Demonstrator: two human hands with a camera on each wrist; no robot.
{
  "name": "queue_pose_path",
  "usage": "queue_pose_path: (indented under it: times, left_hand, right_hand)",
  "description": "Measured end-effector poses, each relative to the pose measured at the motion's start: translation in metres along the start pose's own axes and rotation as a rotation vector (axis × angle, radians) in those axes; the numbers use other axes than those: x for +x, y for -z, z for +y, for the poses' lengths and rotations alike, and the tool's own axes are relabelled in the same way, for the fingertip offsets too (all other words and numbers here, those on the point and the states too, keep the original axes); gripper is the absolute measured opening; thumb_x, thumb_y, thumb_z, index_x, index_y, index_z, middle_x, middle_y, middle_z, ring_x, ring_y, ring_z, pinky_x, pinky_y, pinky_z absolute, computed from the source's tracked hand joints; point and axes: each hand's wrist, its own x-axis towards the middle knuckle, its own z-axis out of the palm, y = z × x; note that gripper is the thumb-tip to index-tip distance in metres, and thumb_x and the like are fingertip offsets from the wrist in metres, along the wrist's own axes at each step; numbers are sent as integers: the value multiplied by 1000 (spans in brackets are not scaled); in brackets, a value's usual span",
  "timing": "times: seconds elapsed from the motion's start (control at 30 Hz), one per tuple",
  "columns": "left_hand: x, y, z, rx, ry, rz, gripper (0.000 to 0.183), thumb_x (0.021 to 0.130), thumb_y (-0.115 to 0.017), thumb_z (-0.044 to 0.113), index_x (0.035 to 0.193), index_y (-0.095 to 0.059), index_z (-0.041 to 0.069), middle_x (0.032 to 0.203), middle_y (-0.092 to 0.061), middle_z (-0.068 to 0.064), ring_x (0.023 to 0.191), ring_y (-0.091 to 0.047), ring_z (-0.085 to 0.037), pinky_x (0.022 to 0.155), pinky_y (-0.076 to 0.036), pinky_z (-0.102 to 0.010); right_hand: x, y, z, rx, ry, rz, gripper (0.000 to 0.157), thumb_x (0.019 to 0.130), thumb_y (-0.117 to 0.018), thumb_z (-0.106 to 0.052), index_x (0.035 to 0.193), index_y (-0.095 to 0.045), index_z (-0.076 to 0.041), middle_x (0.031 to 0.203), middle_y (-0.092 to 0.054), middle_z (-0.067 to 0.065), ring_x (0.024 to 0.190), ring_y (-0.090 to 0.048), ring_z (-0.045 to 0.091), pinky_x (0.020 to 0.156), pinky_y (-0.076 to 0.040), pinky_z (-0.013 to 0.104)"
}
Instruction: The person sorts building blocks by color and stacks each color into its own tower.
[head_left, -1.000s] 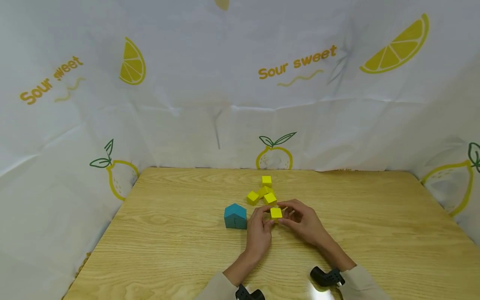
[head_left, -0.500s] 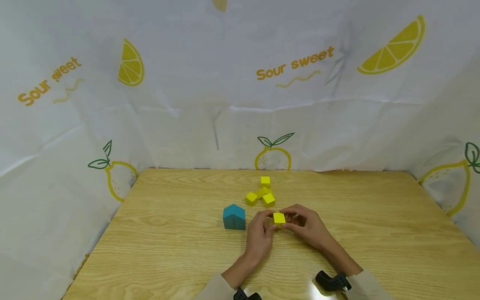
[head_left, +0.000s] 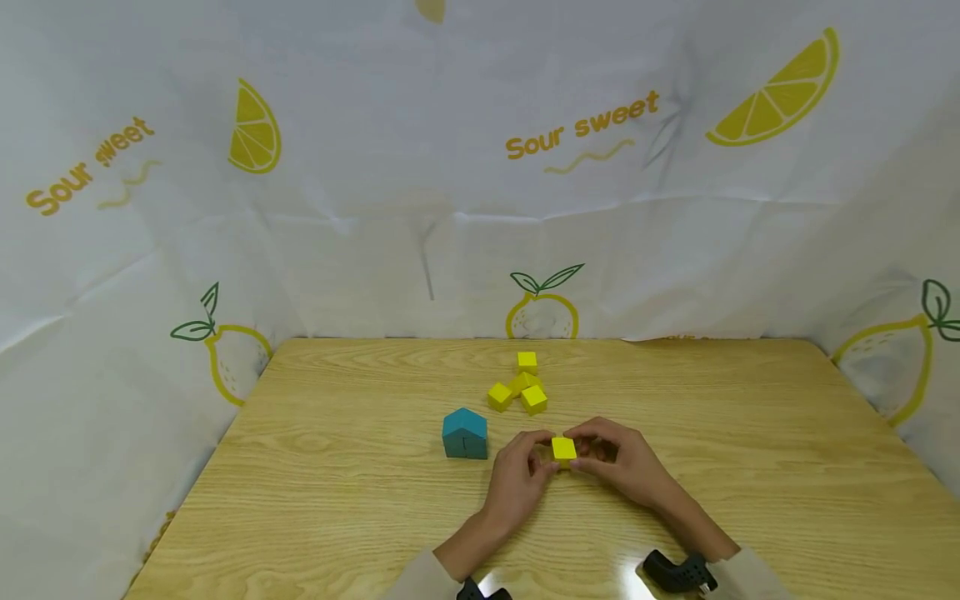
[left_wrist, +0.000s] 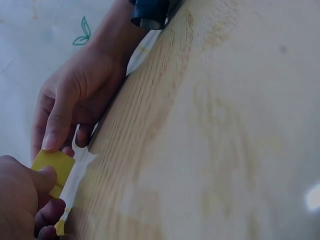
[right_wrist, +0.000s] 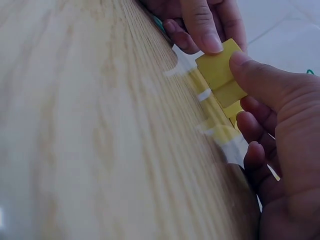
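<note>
Both hands meet at one small yellow block (head_left: 564, 451) in the middle of the table's near half. My left hand (head_left: 516, 479) pinches its left side between thumb and fingertips. From the other side my right hand (head_left: 626, 462) grips it with thumb and forefinger, the remaining fingers curled below. In the right wrist view a seam crosses the face of the yellow block (right_wrist: 217, 65), under the right thumb. The left wrist view shows the yellow block (left_wrist: 56, 167) with a thumb on it from each hand.
Left of the hands stands a teal house-shaped block (head_left: 465, 435) with a line down its front. Behind are several loose yellow cubes (head_left: 500, 397) close together, one a little farther back. The wooden table (head_left: 337, 500) ends at a white lemon-print cloth (head_left: 360, 275).
Both hands have drawn the yellow block toward the person and slightly right, farther from the loose cubes. The grip stays on it throughout. The teal block and the cubes remain in place.
</note>
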Motion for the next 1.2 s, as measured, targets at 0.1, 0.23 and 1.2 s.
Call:
queue_pose_path:
  times: [0.1,0.23,1.2]
  left_hand:
    - [0,1,1,-3,7,-10,35,84,-73,7,117,-62,8,87,-58,1,64,-43,0,55,-39,-17]
    - [-1,3,0,0,3,-11,35,82,-75,6,115,-63,7,86,-56,0,65,-43,-1,55,-40,-17]
    - [3,9,-1,8,35,-76,34,84,-74,5,115,-61,5,83,-55,0,63,-43,1,54,-41,-16]
  right_hand:
    - [-2,-2,10,-8,5,-3,34,79,-76,0,111,-66,-2,88,-61,12,69,-54,17,56,-46,27]
    - [-3,-5,27,-25,4,-10,36,79,-77,-5,113,-66,-8,90,-62,6,70,-54,15,56,-46,27]
    - [0,-4,19,-38,-36,-49,38,80,-76,-4,116,-64,-5,86,-60,9,63,-49,15,54,-42,26]
